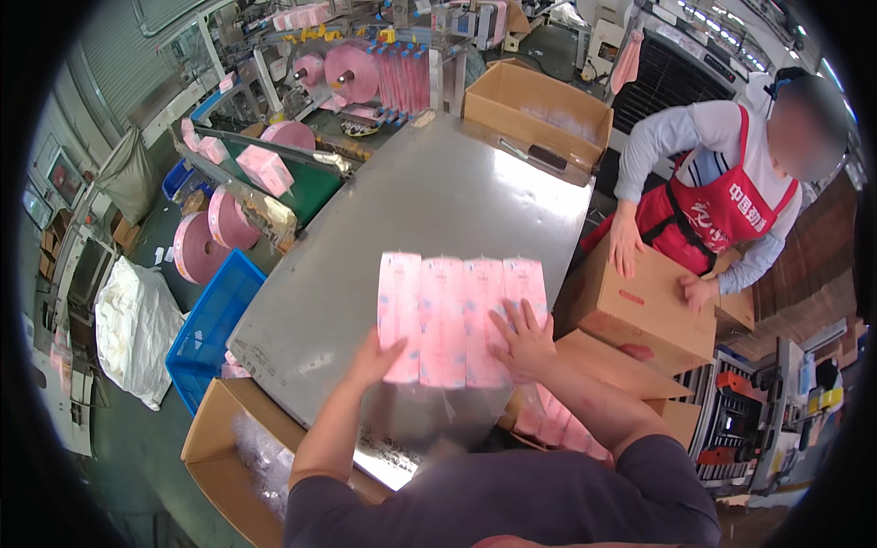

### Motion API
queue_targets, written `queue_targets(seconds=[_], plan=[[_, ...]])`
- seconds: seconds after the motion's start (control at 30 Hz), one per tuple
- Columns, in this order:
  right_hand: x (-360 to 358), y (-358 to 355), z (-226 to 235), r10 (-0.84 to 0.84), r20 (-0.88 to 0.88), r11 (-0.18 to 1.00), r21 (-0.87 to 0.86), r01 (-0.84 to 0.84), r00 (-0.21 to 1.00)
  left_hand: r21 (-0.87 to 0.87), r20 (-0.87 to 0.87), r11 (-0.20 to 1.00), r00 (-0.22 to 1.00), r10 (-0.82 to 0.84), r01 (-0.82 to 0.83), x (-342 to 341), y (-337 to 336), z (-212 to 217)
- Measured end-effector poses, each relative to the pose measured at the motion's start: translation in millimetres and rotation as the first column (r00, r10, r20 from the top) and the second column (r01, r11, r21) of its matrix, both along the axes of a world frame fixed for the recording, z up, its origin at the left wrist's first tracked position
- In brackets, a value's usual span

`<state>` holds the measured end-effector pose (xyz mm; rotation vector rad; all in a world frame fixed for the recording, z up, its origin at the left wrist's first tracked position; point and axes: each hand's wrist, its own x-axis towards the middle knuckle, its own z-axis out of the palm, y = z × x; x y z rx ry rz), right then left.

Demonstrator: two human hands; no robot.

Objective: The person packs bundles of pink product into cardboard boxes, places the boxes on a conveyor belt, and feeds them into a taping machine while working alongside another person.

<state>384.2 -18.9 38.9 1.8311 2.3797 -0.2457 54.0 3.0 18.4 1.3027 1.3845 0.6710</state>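
A row of pink soft packs [444, 324] with pale blue print lies side by side at the near part of the metal table [365, 228]. My left hand [373, 360] grips the row's near left edge, thumb over the top and the other fingers mostly hidden. Across the rightmost packs, my right hand [525, 343] rests with its fingers spread. More pink packs [559, 418] sit in an open carton below my right forearm.
A co-worker in a red apron [699, 215] has both hands on a closed carton [644, 297] at the right. Open cartons stand at the table's far end [539, 96] and near left [219, 438]. Left are a blue crate [215, 333] and a green conveyor [315, 187] carrying a pink pack.
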Motion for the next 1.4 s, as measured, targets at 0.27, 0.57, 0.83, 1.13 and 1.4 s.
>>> queue_targets(seconds=[0.27, 0.57, 0.83, 1.13, 1.4], plan=[[3.8, -11.6, 6.5, -0.035, -0.02, 0.998, -0.058, 0.034, 0.999, 0.202, -0.387, 0.979, 0.918, 0.083, -0.003, -26.4, 86.0, -25.3], [5.6, -7.0, 3.9, -0.036, -0.012, 0.999, -0.019, 0.035, 0.999, 0.524, -0.687, 0.85, 0.561, 0.462, -0.059, 9.4, 288.3, 46.6], [43.4, 2.6, -8.6, -0.12, -0.556, 0.953, 0.168, 0.253, 0.822, 0.501, -0.713, 0.791, 0.686, 0.147, 0.351, -69.4, 209.3, -21.2], [71.9, 3.1, -61.3, -0.665, -0.657, 0.678, -0.73, 0.082, -0.355, 0.285, -0.744, 0.84, 0.66, -0.109, 0.461, -62.7, -9.0, 13.9], [72.7, 6.2, -59.5, -0.667, -0.672, 0.682, -0.724, 0.1, -0.321, 0.263, -0.872, 0.87, 0.489, 0.03, 0.416, -26.4, 18.6, -0.4]])
